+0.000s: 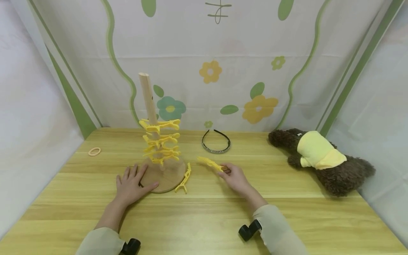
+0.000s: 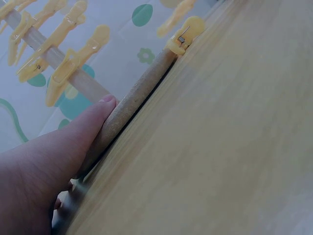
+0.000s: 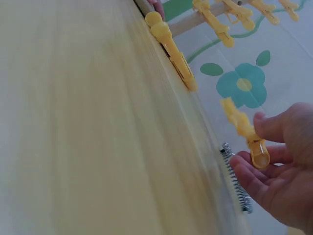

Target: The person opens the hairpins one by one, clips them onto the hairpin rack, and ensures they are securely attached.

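plush dog [image 1: 322, 160], black headband [image 1: 216, 142], hair tie [image 1: 94, 151]

This looks like a small staged booth set up for recording, dressed to feel like a child's room rather than a real home. A pale wooden counter [image 1: 287, 212] is boxed in on three sides by hung fabric backdrops [image 1: 242, 63] printed with green vines and yellow and teal flowers, their creases visible. The props are homely ones: a brown plush dog in a yellow shirt [image 1: 322, 159], a beaded headband [image 1: 216, 142], a hair tie [image 1: 94, 151], and a wooden peg stand [image 1: 149, 106] carrying yellow hair clips [image 1: 160, 141]. Black camera mounts [image 1: 250, 230] sit on both wrists
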Demonstrator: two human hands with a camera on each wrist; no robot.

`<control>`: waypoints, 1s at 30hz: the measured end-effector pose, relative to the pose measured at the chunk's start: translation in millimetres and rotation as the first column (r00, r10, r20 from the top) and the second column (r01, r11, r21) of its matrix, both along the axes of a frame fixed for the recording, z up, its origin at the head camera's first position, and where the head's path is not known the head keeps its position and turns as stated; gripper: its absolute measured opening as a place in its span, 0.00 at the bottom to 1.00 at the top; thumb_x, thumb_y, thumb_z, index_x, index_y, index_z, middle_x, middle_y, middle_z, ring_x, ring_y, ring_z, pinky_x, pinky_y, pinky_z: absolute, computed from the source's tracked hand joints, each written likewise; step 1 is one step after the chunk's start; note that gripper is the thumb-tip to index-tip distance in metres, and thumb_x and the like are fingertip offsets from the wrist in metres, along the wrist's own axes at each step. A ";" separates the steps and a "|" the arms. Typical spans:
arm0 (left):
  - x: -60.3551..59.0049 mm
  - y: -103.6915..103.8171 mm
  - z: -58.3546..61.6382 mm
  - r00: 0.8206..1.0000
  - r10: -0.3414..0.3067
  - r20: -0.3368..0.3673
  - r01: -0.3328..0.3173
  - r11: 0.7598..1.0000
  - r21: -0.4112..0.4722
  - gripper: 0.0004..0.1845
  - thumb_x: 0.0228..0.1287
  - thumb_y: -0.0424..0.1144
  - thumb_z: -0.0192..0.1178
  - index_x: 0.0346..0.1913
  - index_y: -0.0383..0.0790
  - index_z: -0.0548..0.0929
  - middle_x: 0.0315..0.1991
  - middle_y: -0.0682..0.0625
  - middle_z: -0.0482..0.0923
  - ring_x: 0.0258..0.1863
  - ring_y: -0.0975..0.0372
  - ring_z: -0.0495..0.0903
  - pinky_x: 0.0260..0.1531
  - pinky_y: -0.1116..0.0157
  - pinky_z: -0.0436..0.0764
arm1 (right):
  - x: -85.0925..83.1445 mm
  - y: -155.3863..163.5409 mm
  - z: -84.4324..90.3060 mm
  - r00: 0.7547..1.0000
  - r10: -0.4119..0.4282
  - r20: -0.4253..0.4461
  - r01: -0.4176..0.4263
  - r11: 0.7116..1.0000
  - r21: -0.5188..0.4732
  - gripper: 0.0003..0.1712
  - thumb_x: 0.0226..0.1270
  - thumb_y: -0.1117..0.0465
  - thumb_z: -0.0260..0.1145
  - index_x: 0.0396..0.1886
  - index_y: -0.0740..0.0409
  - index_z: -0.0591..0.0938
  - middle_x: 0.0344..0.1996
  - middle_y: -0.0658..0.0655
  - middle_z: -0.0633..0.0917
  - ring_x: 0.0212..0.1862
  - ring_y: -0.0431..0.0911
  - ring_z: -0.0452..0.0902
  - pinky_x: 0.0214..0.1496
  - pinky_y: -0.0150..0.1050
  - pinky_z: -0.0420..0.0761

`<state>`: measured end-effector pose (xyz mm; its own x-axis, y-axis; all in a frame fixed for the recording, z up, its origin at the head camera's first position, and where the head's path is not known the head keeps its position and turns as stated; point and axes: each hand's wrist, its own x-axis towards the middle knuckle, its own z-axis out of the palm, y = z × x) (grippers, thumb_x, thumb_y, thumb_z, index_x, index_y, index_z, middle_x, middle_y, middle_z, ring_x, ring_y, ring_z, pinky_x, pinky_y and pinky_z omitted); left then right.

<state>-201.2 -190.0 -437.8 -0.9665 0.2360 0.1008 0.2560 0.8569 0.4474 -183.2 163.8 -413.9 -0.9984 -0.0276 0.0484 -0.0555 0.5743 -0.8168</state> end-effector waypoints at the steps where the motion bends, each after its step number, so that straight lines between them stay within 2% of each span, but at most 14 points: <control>1: 0.2 -0.2 0.2 1.000 0.001 -0.001 -0.001 1.000 -0.001 0.48 0.55 0.66 0.55 0.72 0.42 0.55 0.70 0.29 0.47 0.68 0.32 0.42 0.56 0.28 0.37 | -0.1 2.3 2.4 1.000 0.020 -0.002 -0.020 1.000 0.005 0.21 0.63 0.65 0.62 0.55 0.69 0.75 0.43 0.65 0.82 0.42 0.50 0.81 0.42 0.39 0.82; 4: 0.4 0.1 0.4 1.000 0.000 0.002 0.000 1.000 -0.007 0.48 0.55 0.66 0.55 0.72 0.42 0.54 0.70 0.29 0.47 0.68 0.32 0.42 0.56 0.28 0.37 | 0.2 10.3 11.9 0.995 0.093 -0.021 -0.091 0.994 0.051 0.21 0.67 0.65 0.58 0.58 0.70 0.72 0.48 0.67 0.80 0.46 0.53 0.80 0.46 0.42 0.81; 7: 0.5 0.4 -0.1 1.000 0.000 0.004 0.000 1.000 -0.008 0.48 0.55 0.67 0.55 0.72 0.43 0.54 0.70 0.29 0.47 0.68 0.32 0.41 0.56 0.28 0.37 | -0.1 18.6 24.4 0.983 0.177 -0.054 -0.170 0.979 0.111 0.21 0.70 0.65 0.54 0.58 0.72 0.71 0.46 0.70 0.80 0.46 0.57 0.79 0.46 0.44 0.81; 9: 0.6 0.5 -0.4 1.000 0.000 0.003 0.000 1.000 -0.010 0.48 0.55 0.67 0.55 0.72 0.43 0.54 0.70 0.29 0.47 0.68 0.32 0.41 0.56 0.28 0.37 | -1.4 23.8 33.2 0.974 0.207 -0.095 -0.190 0.968 0.162 0.20 0.70 0.66 0.54 0.57 0.73 0.71 0.44 0.70 0.81 0.45 0.57 0.79 0.45 0.45 0.81; 11: 0.6 0.5 -0.7 1.000 0.001 0.000 -0.001 1.000 -0.012 0.48 0.55 0.67 0.55 0.72 0.43 0.54 0.70 0.29 0.48 0.68 0.33 0.42 0.56 0.27 0.37 | -2.9 28.3 42.5 0.969 0.212 -0.130 -0.185 0.964 0.192 0.19 0.69 0.66 0.54 0.56 0.73 0.72 0.41 0.69 0.82 0.43 0.58 0.80 0.43 0.46 0.81; 15: 0.5 0.6 -1.0 1.000 0.001 -0.006 -0.001 1.000 -0.013 0.48 0.55 0.67 0.55 0.72 0.44 0.55 0.70 0.29 0.48 0.68 0.33 0.42 0.56 0.27 0.38 | -7.8 35.4 61.6 0.964 0.171 -0.203 -0.120 0.963 0.243 0.17 0.67 0.67 0.57 0.53 0.73 0.75 0.35 0.66 0.83 0.37 0.56 0.80 0.38 0.45 0.80; 20: 0.3 0.4 0.1 1.000 -0.004 -0.007 0.003 1.000 -0.012 0.48 0.55 0.67 0.55 0.72 0.43 0.54 0.70 0.29 0.48 0.68 0.33 0.42 0.56 0.27 0.38 | -18.1 42.1 89.7 0.961 0.148 -0.234 -0.087 0.963 0.254 0.16 0.67 0.66 0.57 0.51 0.73 0.76 0.32 0.65 0.83 0.33 0.51 0.79 0.32 0.38 0.76; 25: 0.6 -0.1 2.4 1.000 -0.006 -0.003 0.006 1.000 -0.007 0.49 0.55 0.67 0.55 0.72 0.42 0.54 0.70 0.28 0.47 0.68 0.32 0.42 0.56 0.27 0.37 | -32.1 40.5 120.0 0.925 0.192 -0.327 -0.128 0.970 0.207 0.12 0.65 0.71 0.58 0.46 0.75 0.76 0.30 0.68 0.81 0.31 0.52 0.76 0.30 0.33 0.72; 30: 0.3 0.0 2.1 1.000 -0.005 0.004 0.005 1.000 -0.011 0.49 0.55 0.67 0.55 0.72 0.42 0.54 0.70 0.28 0.47 0.68 0.32 0.42 0.56 0.27 0.37 | -40.5 28.0 147.3 0.896 0.188 -0.403 -0.102 0.969 0.225 0.12 0.65 0.68 0.60 0.45 0.70 0.78 0.30 0.66 0.81 0.32 0.54 0.77 0.30 0.32 0.70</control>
